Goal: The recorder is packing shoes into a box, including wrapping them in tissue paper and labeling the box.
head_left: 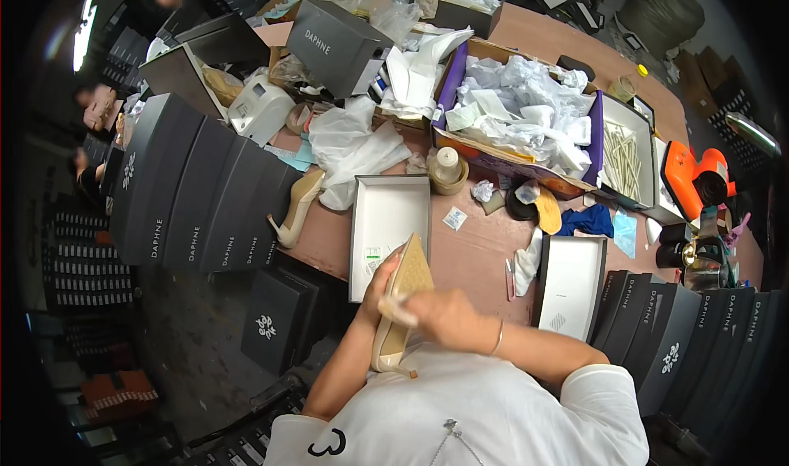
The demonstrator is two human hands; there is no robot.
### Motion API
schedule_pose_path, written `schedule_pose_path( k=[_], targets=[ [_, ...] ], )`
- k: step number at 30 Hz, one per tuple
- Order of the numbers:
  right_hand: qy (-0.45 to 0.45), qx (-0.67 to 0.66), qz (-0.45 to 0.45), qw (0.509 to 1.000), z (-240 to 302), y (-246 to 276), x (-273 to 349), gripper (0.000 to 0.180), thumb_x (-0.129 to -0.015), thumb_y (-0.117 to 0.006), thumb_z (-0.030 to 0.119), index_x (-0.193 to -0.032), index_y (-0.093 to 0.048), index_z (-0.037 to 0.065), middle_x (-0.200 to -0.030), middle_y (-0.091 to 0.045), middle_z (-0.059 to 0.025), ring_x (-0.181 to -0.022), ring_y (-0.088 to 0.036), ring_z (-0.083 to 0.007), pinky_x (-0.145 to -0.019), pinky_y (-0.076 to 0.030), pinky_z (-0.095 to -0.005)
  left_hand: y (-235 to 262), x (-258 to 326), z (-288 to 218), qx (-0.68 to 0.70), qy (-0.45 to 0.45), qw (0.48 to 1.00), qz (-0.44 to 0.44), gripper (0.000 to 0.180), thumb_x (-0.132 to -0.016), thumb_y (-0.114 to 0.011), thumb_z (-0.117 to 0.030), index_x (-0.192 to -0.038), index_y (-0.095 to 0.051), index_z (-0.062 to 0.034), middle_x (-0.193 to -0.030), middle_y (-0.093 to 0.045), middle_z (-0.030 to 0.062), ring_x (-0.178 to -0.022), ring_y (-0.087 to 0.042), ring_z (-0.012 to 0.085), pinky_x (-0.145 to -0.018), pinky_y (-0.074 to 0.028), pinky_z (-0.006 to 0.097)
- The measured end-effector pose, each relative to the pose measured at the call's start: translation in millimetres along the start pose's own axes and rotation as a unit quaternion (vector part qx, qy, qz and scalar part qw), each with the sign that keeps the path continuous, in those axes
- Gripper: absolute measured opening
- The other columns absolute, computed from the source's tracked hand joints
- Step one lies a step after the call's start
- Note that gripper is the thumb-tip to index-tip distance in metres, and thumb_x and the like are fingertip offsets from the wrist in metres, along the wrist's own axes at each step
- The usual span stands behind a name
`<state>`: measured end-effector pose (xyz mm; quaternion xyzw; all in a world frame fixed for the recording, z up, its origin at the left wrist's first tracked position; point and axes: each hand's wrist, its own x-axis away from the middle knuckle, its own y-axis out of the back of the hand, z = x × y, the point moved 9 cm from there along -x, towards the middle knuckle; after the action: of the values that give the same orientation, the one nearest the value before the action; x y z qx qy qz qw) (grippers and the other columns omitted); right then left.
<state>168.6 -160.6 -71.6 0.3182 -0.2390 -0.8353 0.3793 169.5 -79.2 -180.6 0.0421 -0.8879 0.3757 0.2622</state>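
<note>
My left hand (379,285) is closed around a beige high-heeled shoe (410,270), held before my chest with its tan sole facing me and its heel pointing down. My right hand (450,318) is pinched on a small pale yellowish block (398,311), set against the shoe's sole near the arch; the motion blurs it a little. Just beyond the shoe lies an open white shoebox tray (391,211) with a small label inside. A second beige high heel (297,207) leans beside the stacked dark boxes to the left.
Dark shoeboxes (197,195) are stacked on the left, with more boxes (682,334) at the right. A purple-edged carton (593,149) holds crumpled white paper, beside a box of thin sticks (625,158). An orange heat gun (694,178), a jar (448,172) and a metal cup (705,270) stand about.
</note>
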Motion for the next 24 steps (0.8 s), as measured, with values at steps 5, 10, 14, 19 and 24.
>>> schedule_pose_path(
  k=[5,10,14,19,24],
  targets=[
    [-0.114,0.068,-0.007,0.991,-43,13,-34,0.016,-0.074,-0.064,0.012,-0.086,-0.053,0.008,-0.071,-0.055,-0.0085,-0.065,-0.063,-0.0268,-0.053,-0.050,-0.0393,6,-7,-4,-0.043,-0.018,0.999,0.017,0.056,-0.094,-0.040,-0.044,-0.136,-0.043,-0.0076,-0.108,-0.060,0.0159,-0.092,-0.063,0.0273,-0.081,-0.054,0.038],
    [-0.037,0.048,-0.011,0.998,-16,1,-27,0.012,-0.078,-0.061,0.014,-0.083,-0.052,0.007,-0.072,-0.058,-0.0096,-0.058,-0.062,-0.0287,-0.048,-0.048,-0.0406,13,-1,-5,0.016,-0.011,1.000,0.005,0.057,-0.094,-0.035,-0.044,-0.133,-0.044,-0.0029,-0.109,-0.061,0.0173,-0.094,-0.064,0.0288,-0.080,-0.056,0.040],
    [-0.077,0.062,-0.028,0.995,-38,12,-35,0.014,-0.078,-0.062,0.016,-0.084,-0.052,0.008,-0.075,-0.059,-0.0094,-0.058,-0.062,-0.0296,-0.049,-0.049,-0.0397,7,-4,-3,0.072,0.002,0.990,0.122,0.063,-0.094,-0.033,-0.046,-0.141,-0.037,-0.0031,-0.114,-0.060,0.0191,-0.095,-0.064,0.0315,-0.080,-0.056,0.043],
    [-0.024,0.071,0.015,0.997,-19,8,-24,0.014,-0.077,-0.063,0.015,-0.085,-0.053,0.010,-0.075,-0.060,-0.0069,-0.061,-0.062,-0.0277,-0.050,-0.049,-0.0389,14,-2,-7,0.116,-0.017,0.980,0.161,0.066,-0.094,-0.033,-0.048,-0.145,-0.031,-0.0049,-0.120,-0.056,0.0190,-0.104,-0.061,0.0311,-0.089,-0.053,0.043],
    [0.045,0.054,0.025,0.997,5,-6,-11,0.012,-0.079,-0.061,0.018,-0.085,-0.053,0.011,-0.070,-0.055,-0.0031,-0.060,-0.060,-0.0236,-0.051,-0.050,-0.0366,8,5,-4,0.013,0.014,0.996,0.088,0.069,-0.092,-0.038,-0.050,-0.144,-0.032,-0.0045,-0.105,-0.060,0.0187,-0.097,-0.063,0.0301,-0.084,-0.054,0.041]
  ],
)
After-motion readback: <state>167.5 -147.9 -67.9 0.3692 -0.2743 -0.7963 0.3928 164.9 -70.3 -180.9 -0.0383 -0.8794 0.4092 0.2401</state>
